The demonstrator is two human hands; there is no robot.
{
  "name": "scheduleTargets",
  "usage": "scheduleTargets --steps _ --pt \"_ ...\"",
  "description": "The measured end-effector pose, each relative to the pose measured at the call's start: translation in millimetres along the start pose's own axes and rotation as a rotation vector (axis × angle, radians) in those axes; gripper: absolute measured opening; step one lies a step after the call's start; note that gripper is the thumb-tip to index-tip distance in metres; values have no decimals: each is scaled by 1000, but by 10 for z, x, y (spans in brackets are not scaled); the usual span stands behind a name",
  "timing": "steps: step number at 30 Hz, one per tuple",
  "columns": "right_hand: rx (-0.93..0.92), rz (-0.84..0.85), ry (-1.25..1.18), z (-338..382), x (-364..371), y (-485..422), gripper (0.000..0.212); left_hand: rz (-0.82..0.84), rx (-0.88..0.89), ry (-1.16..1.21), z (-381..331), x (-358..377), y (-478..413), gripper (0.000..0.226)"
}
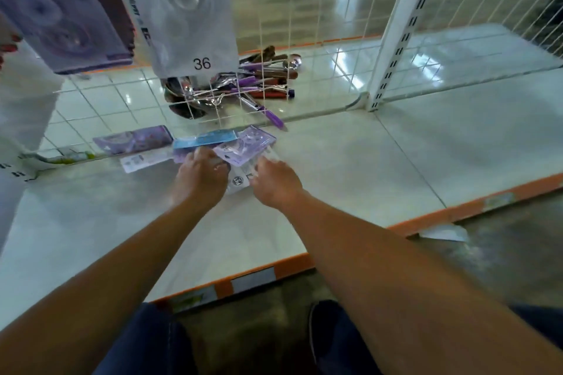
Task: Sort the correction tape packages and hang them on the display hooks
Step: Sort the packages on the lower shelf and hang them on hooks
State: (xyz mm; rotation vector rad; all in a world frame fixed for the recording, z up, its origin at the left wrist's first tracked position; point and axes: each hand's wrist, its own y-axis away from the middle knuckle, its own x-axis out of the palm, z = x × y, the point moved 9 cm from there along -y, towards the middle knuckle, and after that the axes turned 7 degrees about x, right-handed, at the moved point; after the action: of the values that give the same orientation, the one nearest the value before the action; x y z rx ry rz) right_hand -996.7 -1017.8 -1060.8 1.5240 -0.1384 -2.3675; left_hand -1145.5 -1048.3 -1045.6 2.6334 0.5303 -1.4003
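Several correction tape packages lie on the white shelf (pixel 335 179) against the wire grid. A purple package (pixel 243 146) sits tilted on top of the pile, above a white-backed one (pixel 239 182). A blue package (pixel 204 140) lies just behind my left hand (pixel 202 175), which rests fingers-down on the pile. My right hand (pixel 274 179) touches the pile's right edge; its fingertips are blurred. Another purple package (pixel 134 140) and a white card (pixel 143 161) lie further left. Two packages hang overhead, a purple one (pixel 61 9) and a white-backed one (pixel 182 9) marked 36.
Behind the wire grid (pixel 304 24) lies a heap of spoons and purple-handled utensils (pixel 237 88). A white slotted upright (pixel 402 27) stands at right. The shelf has an orange front edge (pixel 304 262). A person's white sleeve (pixel 24 106) is at far left.
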Motion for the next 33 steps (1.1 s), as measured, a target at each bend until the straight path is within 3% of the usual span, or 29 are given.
scheduleTargets --steps 4,8,14,17,20,25,29,33 --pt "47 118 54 -148 423 -53 43 215 137 -253 38 478 -28 41" --pt "147 134 -57 -214 526 -237 49 340 203 -361 23 851 -56 51" --pt "197 68 -93 -314 643 -403 54 347 216 -449 25 1096 -192 51" --pt "239 11 -287 -367 600 -455 53 344 257 -481 18 1172 -235 57" --pt "324 -68 -508 -416 503 -476 56 339 239 -473 35 1175 -245 55" --pt "462 -154 -629 -564 394 -429 54 291 283 -360 104 1179 -155 52" --pt "561 -63 -719 -654 449 -340 57 316 263 -282 79 1035 109 50" --pt "445 54 -604 -533 359 -192 52 364 268 -192 128 879 300 42"
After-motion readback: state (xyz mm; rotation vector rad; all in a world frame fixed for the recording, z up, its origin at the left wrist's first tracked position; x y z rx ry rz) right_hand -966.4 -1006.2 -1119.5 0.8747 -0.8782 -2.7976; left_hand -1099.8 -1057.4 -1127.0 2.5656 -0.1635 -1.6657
